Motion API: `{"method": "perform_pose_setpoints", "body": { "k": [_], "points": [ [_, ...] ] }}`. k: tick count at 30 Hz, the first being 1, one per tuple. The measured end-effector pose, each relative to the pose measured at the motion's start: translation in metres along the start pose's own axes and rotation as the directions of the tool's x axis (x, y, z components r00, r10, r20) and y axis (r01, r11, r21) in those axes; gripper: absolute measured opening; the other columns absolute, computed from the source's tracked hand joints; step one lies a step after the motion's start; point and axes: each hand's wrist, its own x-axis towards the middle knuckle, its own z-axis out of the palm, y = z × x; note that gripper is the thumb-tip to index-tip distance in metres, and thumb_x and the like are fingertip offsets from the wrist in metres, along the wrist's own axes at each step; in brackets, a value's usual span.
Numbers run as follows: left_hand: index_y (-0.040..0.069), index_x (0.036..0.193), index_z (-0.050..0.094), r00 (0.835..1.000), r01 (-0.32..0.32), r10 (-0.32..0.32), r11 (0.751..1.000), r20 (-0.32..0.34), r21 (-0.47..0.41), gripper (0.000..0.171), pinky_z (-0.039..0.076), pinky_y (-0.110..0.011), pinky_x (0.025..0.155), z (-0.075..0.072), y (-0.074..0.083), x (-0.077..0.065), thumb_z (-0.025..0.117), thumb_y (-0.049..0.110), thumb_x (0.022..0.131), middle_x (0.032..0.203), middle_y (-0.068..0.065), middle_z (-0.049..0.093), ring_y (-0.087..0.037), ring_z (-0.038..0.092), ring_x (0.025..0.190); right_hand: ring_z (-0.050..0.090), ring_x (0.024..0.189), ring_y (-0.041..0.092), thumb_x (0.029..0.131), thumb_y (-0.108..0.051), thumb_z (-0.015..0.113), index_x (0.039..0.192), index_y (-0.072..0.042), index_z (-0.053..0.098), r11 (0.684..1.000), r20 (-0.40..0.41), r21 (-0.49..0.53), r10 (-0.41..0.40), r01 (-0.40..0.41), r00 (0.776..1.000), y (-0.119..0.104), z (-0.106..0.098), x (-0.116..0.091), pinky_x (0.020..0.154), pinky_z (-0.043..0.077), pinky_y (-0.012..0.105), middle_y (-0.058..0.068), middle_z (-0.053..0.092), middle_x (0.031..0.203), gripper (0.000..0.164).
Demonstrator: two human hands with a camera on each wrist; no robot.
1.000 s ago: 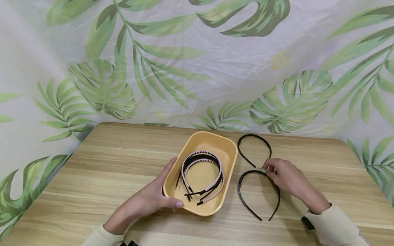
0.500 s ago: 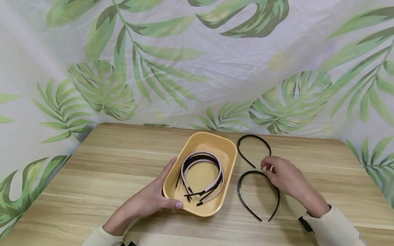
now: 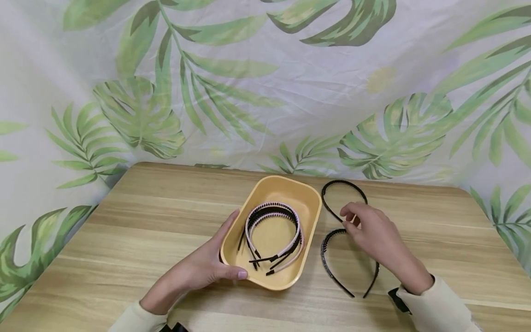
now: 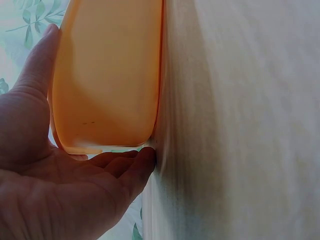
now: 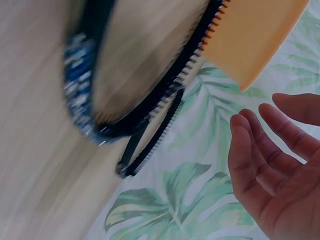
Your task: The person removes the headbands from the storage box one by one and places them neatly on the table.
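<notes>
My left hand (image 3: 197, 267) grips a yellow plastic bin (image 3: 306, 193), thumb (image 4: 37, 70) along its rim and fingers bent at its outer side. Inside the bin lie several headbands, among them a lilac one (image 3: 297, 221) and black ones, looped over each other. My right hand (image 3: 375, 230) hovers over the table to the bin's right, fingers loosely bent and holding nothing in the right wrist view. Below its fingers lies a black toothed headband (image 3: 325, 263) with blue and silver sparkle (image 5: 79, 82). Behind it lies a plain black toothed headband (image 3: 342, 181), partly covered by the hand.
The wooden table (image 3: 157, 221) ends at the back against a leaf-printed cloth (image 3: 232, 92). The bin stands near the table's middle, reaching close to its back edge. Both loose headbands lie just right of the bin.
My right hand has shifted a little left and away from me, its fingertips now over the gap between the two headbands. The left hand and the bin have stayed in place.
</notes>
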Motion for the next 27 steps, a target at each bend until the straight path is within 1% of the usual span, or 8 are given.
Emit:
{"method": "perform_pose_setpoints", "body": {
  "k": [4, 8, 12, 14, 21, 27],
  "points": [
    [0.032, 0.169, -0.003, 1.0, 0.005, -0.005, 1.0, 0.004, -0.01, 0.134, 0.054, -0.024, 0.099, -0.001, 0.0, 0.0, 0.093, 0.014, 0.078, 0.175, -0.016, 0.014, -0.036, 0.054, 0.132, 0.067, 0.083, 0.021, 0.09, 0.0, 0.072, 0.106, -0.004, 0.074, 0.999, -0.051, 0.027, -0.033, 0.034, 0.998, -0.01, 0.003, 0.003, 0.067, 0.054, 0.041, 0.004, 0.072, 0.09, 0.017],
    [0.029, 0.169, -0.005, 1.0, 0.024, -0.024, 1.0, -0.003, -0.004, 0.135, 0.051, -0.022, 0.1, -0.001, 0.0, 0.0, 0.094, 0.015, 0.077, 0.175, -0.015, 0.013, -0.035, 0.051, 0.135, 0.067, 0.083, 0.02, 0.091, -0.001, 0.074, 0.106, -0.004, 0.074, 0.997, -0.084, 0.048, -0.056, 0.061, 0.995, -0.019, 0.006, 0.007, 0.068, 0.053, 0.04, 0.004, 0.072, 0.091, 0.016],
    [0.03, 0.169, -0.006, 0.999, 0.039, -0.039, 0.999, -0.003, -0.009, 0.136, 0.052, -0.022, 0.099, -0.001, 0.001, -0.001, 0.093, 0.015, 0.078, 0.175, -0.014, 0.013, -0.036, 0.054, 0.131, 0.065, 0.082, 0.017, 0.091, -0.002, 0.073, 0.105, -0.006, 0.074, 0.995, -0.102, 0.071, -0.064, 0.071, 0.993, -0.025, 0.01, 0.011, 0.07, 0.051, 0.038, 0.003, 0.07, 0.088, 0.015],
    [0.031, 0.169, -0.005, 0.999, 0.042, -0.042, 0.999, -0.003, -0.005, 0.135, 0.052, -0.022, 0.099, 0.0, 0.001, 0.0, 0.093, 0.015, 0.078, 0.176, -0.013, 0.013, -0.034, 0.055, 0.13, 0.064, 0.082, 0.018, 0.091, -0.001, 0.073, 0.105, -0.005, 0.075, 0.994, -0.112, 0.079, -0.067, 0.076, 0.991, -0.028, 0.012, 0.013, 0.071, 0.052, 0.039, 0.003, 0.07, 0.088, 0.014],
    [0.033, 0.169, -0.006, 0.998, 0.06, -0.06, 0.998, -0.003, 0.004, 0.135, 0.054, -0.024, 0.095, 0.0, 0.002, 0.0, 0.093, 0.015, 0.078, 0.176, -0.013, 0.012, -0.032, 0.063, 0.12, 0.066, 0.089, 0.025, 0.091, -0.002, 0.074, 0.107, -0.003, 0.074, 0.992, -0.112, 0.083, -0.089, 0.098, 0.99, -0.037, 0.019, 0.018, 0.076, 0.055, 0.042, 0.009, 0.071, 0.095, 0.016],
    [0.032, 0.169, -0.004, 0.999, 0.039, -0.039, 0.999, -0.002, -0.007, 0.135, 0.053, -0.023, 0.098, 0.0, 0.001, 0.0, 0.093, 0.015, 0.078, 0.175, -0.015, 0.014, -0.034, 0.058, 0.127, 0.066, 0.091, 0.025, 0.089, -0.001, 0.076, 0.107, -0.004, 0.073, 0.988, -0.113, 0.095, -0.114, 0.125, 0.987, -0.046, 0.02, 0.022, 0.079, 0.055, 0.044, 0.009, 0.071, 0.097, 0.018]
  ]
}}
